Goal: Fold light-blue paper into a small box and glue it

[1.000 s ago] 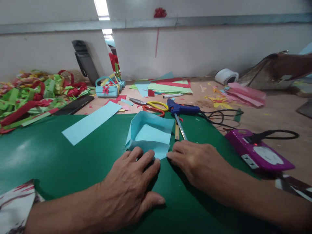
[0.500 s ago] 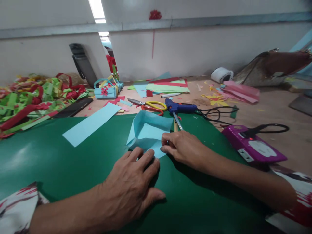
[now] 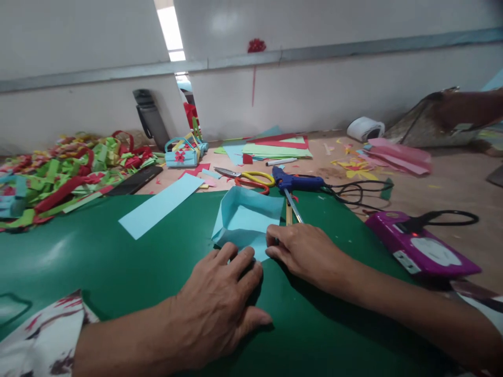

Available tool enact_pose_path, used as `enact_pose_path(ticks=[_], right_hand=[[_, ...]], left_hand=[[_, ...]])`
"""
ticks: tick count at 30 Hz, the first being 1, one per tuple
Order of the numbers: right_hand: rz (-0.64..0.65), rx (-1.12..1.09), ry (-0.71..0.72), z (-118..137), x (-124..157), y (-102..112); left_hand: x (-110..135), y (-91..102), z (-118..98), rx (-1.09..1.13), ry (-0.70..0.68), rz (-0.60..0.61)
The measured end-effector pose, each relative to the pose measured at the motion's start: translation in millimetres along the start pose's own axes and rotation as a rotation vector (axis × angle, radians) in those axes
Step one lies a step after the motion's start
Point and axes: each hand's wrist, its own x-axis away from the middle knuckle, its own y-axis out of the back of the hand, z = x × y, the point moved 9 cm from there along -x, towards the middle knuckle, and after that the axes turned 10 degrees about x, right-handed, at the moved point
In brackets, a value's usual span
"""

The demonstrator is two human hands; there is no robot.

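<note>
Lying just ahead of your left hand (image 3: 223, 293), fingers spread, the folded blue paper (image 3: 253, 219) meets your right hand (image 3: 308, 250), fingers narrowed, grip unclear, at its near right corner.

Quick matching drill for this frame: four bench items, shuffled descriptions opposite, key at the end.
Column 1
1. Part-folded paper
2. Hot glue gun
3. Scissors
4. Power socket block

Column 2
A. One yellow handle, one orange-red
B. Purple, with a black plug in it
C. Light blue, at the fingertips of the left hand and right hand
D. Dark blue, black cord running off to the right

Pairs: 1-C, 2-D, 3-A, 4-B
</note>
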Motion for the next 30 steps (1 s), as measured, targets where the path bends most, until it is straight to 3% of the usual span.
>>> enact_pose_path(ticks=[3,5,9,11,15,19,24,30], right_hand=[[-0.066,-0.067,0.055,2.1,4.1,7.3],[-0.179,-0.18,0.086,-0.7,8.2,22.3],[-0.449,-0.326,0.05,-23.7,18.7,56.4],[-0.506,-0.317,0.021,-33.7,20.8,62.7],[-0.51,-0.144,-0.023,-41.1,16.7,59.6],[-0.577,0.105,-0.015,-38.6,13.3,61.7],[-0.596,0.145,0.03,-38.9,8.7,59.2],[-0.554,0.106,0.188,-24.9,9.3,49.1]], left_hand=[[-3.9,-0.6,0.7,-0.046,-0.017,-0.024],[-9.7,-0.3,1.3,-0.123,-0.027,-0.053],[-24.4,0.9,-4.5,-0.257,-0.083,-0.039],[-30.1,2.1,-8.3,-0.289,-0.103,0.007],[-35.4,2.9,-12.3,-0.345,-0.112,0.07],[-37.1,2.4,-12.0,-0.405,-0.122,0.023],[-29.7,2.4,10.8,-0.457,-0.083,0.04],[2.8,30.5,47.4,-0.291,-0.199,-0.099]])
